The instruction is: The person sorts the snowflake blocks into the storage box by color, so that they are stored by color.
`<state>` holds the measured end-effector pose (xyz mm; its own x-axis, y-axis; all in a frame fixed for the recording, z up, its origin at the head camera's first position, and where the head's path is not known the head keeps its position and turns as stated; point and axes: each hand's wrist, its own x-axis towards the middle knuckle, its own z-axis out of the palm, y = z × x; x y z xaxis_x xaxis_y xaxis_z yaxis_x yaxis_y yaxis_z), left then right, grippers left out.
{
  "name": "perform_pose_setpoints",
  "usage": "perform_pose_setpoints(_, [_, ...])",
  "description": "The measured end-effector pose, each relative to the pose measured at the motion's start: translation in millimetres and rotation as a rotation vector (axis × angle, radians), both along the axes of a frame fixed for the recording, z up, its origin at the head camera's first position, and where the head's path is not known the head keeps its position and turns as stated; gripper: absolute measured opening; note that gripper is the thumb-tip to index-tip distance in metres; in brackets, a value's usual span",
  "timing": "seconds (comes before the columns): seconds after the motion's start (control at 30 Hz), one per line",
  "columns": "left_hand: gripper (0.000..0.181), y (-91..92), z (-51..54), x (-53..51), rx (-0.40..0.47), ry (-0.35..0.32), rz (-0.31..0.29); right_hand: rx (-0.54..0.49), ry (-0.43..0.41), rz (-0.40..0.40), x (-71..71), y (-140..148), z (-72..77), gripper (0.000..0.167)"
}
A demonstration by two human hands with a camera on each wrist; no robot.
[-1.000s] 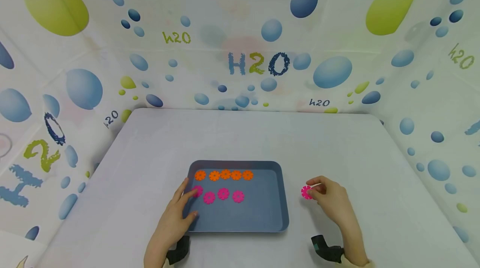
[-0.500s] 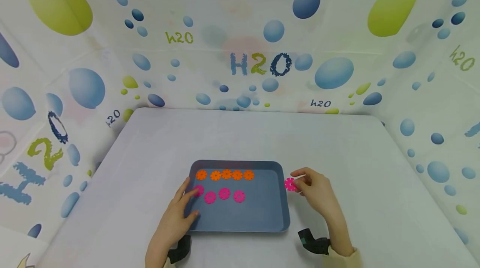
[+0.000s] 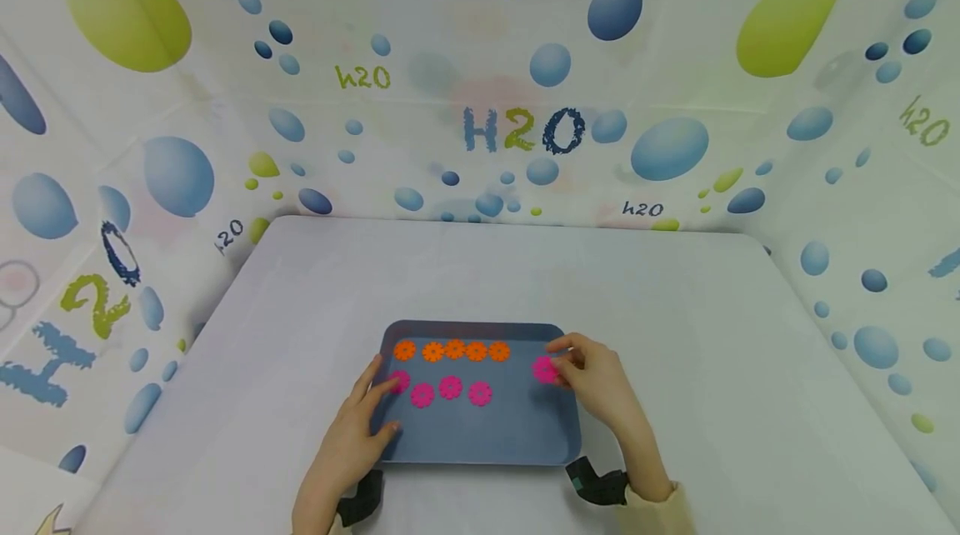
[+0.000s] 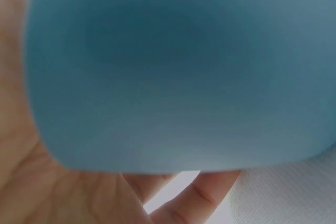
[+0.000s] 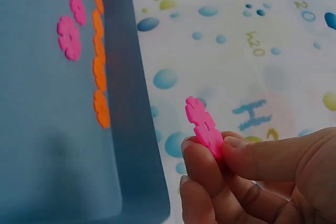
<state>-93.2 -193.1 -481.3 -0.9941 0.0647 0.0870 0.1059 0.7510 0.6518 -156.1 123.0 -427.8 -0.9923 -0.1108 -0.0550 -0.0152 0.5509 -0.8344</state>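
Observation:
My right hand (image 3: 596,381) pinches a pink flower-shaped plastic disc (image 3: 545,369) between thumb and fingertips, above the right part of a blue-grey tray (image 3: 517,443). In the right wrist view, the held disc (image 5: 203,124) stands tilted, slots visible along its edge. My left hand (image 3: 347,439) rests at the tray's left side, fingers spread and reaching over the rim. One fingertip partly covers the leftmost pink disc (image 3: 402,381); contact cannot be told. The tray wall (image 4: 173,103) fills most of the left wrist view, with fingers (image 4: 197,198) behind its lower edge.
Inside the tray, several orange discs (image 3: 454,349) form a row along the far side. Nearer lies an uneven row of pink discs (image 3: 450,387). A white cloth (image 3: 675,293) covers the table, and a patterned curtain (image 3: 420,18) hangs behind and at both sides.
My right hand has carried the pink disc leftward, from the cloth beside the tray, across the right rim to above the tray. The left hand has stayed on the tray's left side.

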Motion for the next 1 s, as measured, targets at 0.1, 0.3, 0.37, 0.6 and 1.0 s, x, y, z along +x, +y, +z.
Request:
perform_pose_setpoints(0.1, [0.055, 0.0, 0.2, -0.2, 0.000, 0.000, -0.001, -0.019, -0.002, 0.000, 0.1, -6, -1.6, 0.015])
perform_pose_setpoints(0.3, [0.055, 0.3, 1.8, 0.1, 0.001, -0.002, 0.000, -0.027, 0.008, 0.018, -2.3, -17, -7.7, 0.014])
perform_pose_setpoints(0.37, [0.055, 0.3, 2.2, 0.3, 0.000, -0.005, 0.000, -0.014, 0.019, 0.027, -3.2, -20, -10.3, 0.014])
perform_pose_setpoints(0.6, [0.055, 0.2, 2.7, 0.7, 0.001, -0.009, -0.003, 0.084, 0.111, 0.057, -2.6, -27, -20.4, 0.015])
perform_pose_setpoints(1.0, [0.055, 0.0, 1.5, 0.2, -0.009, -0.005, -0.002, 0.127, 0.163, 0.086, -2.3, -32, -30.2, 0.017])
